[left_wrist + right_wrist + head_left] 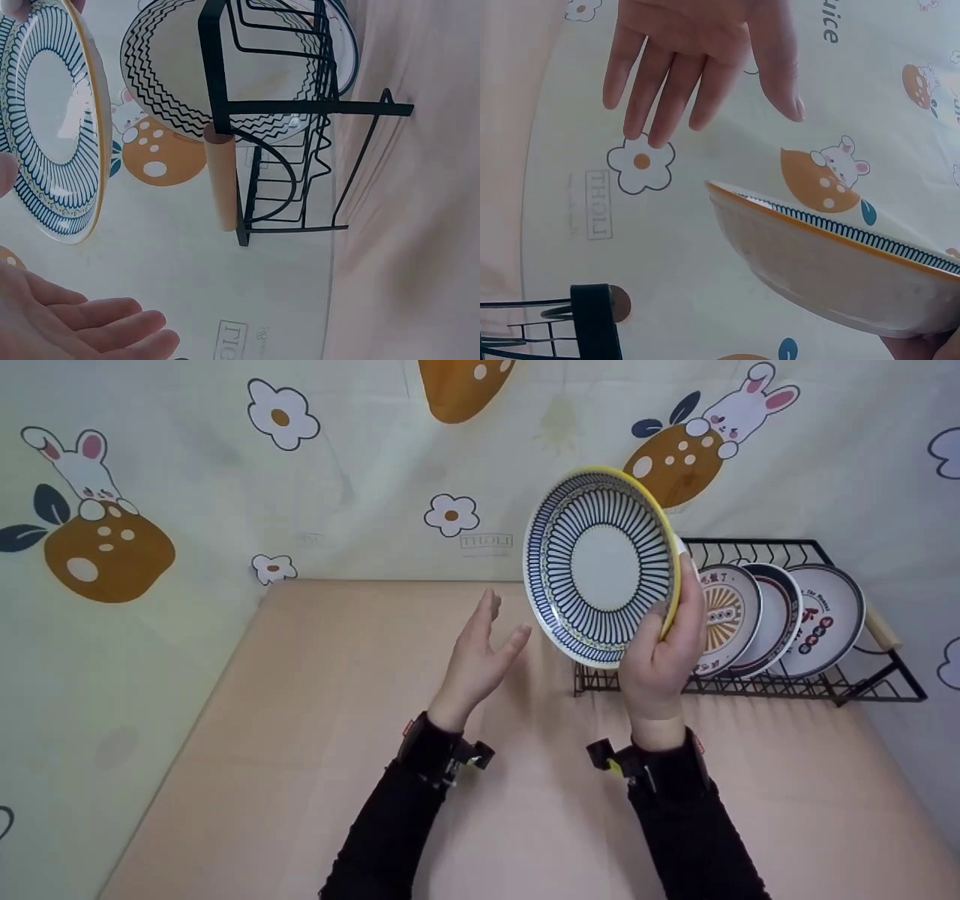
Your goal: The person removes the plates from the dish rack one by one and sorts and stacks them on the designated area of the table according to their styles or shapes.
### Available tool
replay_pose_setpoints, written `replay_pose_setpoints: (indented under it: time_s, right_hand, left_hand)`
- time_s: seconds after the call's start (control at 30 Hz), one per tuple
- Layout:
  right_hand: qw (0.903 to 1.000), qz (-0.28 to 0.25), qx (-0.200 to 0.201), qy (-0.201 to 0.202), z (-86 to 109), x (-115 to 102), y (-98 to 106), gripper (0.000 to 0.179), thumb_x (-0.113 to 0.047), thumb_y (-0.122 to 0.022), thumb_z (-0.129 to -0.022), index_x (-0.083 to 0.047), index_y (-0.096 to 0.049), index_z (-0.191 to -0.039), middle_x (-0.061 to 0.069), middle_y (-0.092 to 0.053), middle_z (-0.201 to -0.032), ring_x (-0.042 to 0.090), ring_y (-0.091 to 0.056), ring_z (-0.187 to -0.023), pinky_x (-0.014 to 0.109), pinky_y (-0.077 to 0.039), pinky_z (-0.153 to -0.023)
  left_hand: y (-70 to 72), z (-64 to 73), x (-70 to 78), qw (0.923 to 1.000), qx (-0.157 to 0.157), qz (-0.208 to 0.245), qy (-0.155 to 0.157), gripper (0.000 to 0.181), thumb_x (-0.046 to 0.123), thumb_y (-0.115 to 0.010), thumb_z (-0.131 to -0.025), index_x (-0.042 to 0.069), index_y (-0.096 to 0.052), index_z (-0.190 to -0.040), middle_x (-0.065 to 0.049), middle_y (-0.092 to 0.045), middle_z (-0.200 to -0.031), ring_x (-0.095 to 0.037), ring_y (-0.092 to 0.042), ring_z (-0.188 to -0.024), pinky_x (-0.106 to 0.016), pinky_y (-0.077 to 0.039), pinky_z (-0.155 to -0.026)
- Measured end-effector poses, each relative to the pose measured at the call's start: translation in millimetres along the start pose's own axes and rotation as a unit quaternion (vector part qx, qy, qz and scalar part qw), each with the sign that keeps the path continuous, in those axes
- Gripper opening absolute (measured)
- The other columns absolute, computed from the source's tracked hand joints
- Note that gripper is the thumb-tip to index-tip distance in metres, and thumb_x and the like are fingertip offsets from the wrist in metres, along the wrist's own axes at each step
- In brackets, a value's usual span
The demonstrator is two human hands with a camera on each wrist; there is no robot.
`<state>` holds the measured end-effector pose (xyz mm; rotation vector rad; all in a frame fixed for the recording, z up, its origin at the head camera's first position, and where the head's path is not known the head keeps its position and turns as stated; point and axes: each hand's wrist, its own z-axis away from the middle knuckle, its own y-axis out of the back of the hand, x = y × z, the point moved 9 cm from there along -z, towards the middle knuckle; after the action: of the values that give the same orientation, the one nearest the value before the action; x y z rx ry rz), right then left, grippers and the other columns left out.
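Observation:
My right hand [660,652] grips a deep plate [606,566] by its right edge, thumb on the inner face. The plate has a yellow rim and dark blue radiating stripes, and it is tilted up in the air with its inside facing the head camera. In the right wrist view the plate [832,277] appears from the side, its outside plain and pale. My left hand [480,652] is to the left of the plate, apart from it, fingers extended and thumb spread. That left hand [697,60] holds nothing.
A black wire dish rack [877,675] with a wooden handle [882,628] stands on the right. Several round plates [821,619] lean in it, partly overlapping. One plate with zigzag lines [169,75] shows in the left wrist view. Behind the table [300,675] hangs a patterned cloth [360,510].

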<state>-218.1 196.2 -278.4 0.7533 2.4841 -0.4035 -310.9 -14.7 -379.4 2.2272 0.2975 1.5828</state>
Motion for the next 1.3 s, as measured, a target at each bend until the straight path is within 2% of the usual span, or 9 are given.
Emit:
replay_pose_setpoints:
  time_s: [0.2, 0.43, 0.53, 0.63, 0.8, 1.0, 1.17, 1.3]
  right_hand:
    - [0.9985, -0.046, -0.012, -0.029, 10.1, 7.4, -0.3, 0.048, 0.013, -0.036, -0.089, 0.016, -0.042, -0.137, 0.022, -0.051, -0.138, 0.031, -0.052, -0.126, 0.046, -0.046, -0.103]
    - [0.9934, -0.1, -0.012, -0.056, 22.1, 14.4, 2.3, 0.047, 0.012, -0.035, -0.091, 0.014, -0.043, -0.137, 0.022, -0.051, -0.138, 0.033, -0.054, -0.125, 0.046, -0.048, -0.101]
    - [0.9894, -0.12, -0.01, -0.081, 27.4, 19.9, 2.4, 0.046, 0.011, -0.035, -0.093, 0.013, -0.042, -0.138, 0.022, -0.05, -0.138, 0.034, -0.054, -0.123, 0.044, -0.049, -0.099]
    - [0.9837, -0.138, -0.005, -0.115, 32.9, 27.8, 2.6, 0.046, 0.009, -0.036, -0.095, 0.012, -0.04, -0.141, 0.023, -0.049, -0.139, 0.034, -0.056, -0.121, 0.043, -0.05, -0.097]
    - [0.9685, -0.177, 0.006, -0.175, 40.6, 40.5, 3.1, 0.046, 0.008, -0.036, -0.097, 0.012, -0.037, -0.143, 0.025, -0.047, -0.14, 0.034, -0.057, -0.119, 0.04, -0.051, -0.096]
    - [0.9575, -0.199, 0.001, -0.209, 43.8, 51.4, 3.5, 0.046, 0.007, -0.035, -0.098, 0.009, -0.035, -0.145, 0.024, -0.045, -0.142, 0.033, -0.056, -0.121, 0.039, -0.05, -0.097]
    - [0.954, -0.208, -0.028, -0.214, 42.3, 54.7, 3.3, 0.047, 0.006, -0.034, -0.099, 0.008, -0.033, -0.146, 0.024, -0.045, -0.142, 0.032, -0.057, -0.12, 0.04, -0.05, -0.097]
    - [0.9543, -0.201, -0.065, -0.212, 39.0, 54.4, 2.0, 0.05, 0.007, -0.034, -0.098, 0.007, -0.03, -0.148, 0.022, -0.044, -0.144, 0.034, -0.055, -0.122, 0.039, -0.049, -0.098]
  left_hand:
    - [-2.8, -3.2, -5.0, 0.9965, 0.011, 0.081, 0.015, 0.076, 0.033, -0.06, -0.098, -0.002, -0.023, -0.154, -0.02, -0.044, -0.148, -0.029, -0.048, -0.133, -0.036, -0.042, -0.108]
    - [-7.1, -4.0, -3.4, 0.9886, 0.012, 0.148, -0.026, 0.064, 0.023, -0.057, -0.1, -0.006, -0.03, -0.151, -0.022, -0.053, -0.14, -0.029, -0.057, -0.122, -0.034, -0.047, -0.103]
    - [-7.3, -3.8, -2.8, 0.9834, 0.015, 0.176, -0.042, 0.056, 0.019, -0.056, -0.102, -0.005, -0.036, -0.148, -0.02, -0.055, -0.137, -0.026, -0.058, -0.121, -0.033, -0.048, -0.101]
    - [-7.0, -2.1, -4.6, 0.979, 0.018, 0.199, -0.041, 0.047, 0.015, -0.055, -0.102, -0.004, -0.044, -0.143, -0.017, -0.059, -0.129, -0.024, -0.061, -0.114, -0.031, -0.05, -0.097]
    - [-5.9, 2.5, -7.1, 0.9786, 0.015, 0.203, -0.032, 0.036, 0.01, -0.052, -0.102, -0.006, -0.051, -0.134, -0.016, -0.064, -0.113, -0.023, -0.064, -0.095, -0.031, -0.055, -0.081]
    - [-3.2, 8.8, -5.6, 0.9732, 0.014, 0.227, -0.03, 0.03, 0.005, -0.05, -0.101, -0.009, -0.055, -0.127, -0.017, -0.069, -0.099, -0.021, -0.068, -0.077, -0.034, -0.06, -0.066]
    - [2.4, 16.7, 0.1, 0.9729, 0.038, 0.224, -0.042, 0.029, 0.003, -0.052, -0.099, -0.01, -0.056, -0.125, -0.017, -0.07, -0.096, -0.022, -0.069, -0.073, -0.036, -0.06, -0.062]
    - [8.5, 22.7, 4.8, 0.9739, 0.063, 0.214, -0.038, 0.026, 0.001, -0.054, -0.098, -0.011, -0.059, -0.12, -0.018, -0.07, -0.094, -0.023, -0.069, -0.071, -0.035, -0.06, -0.059]
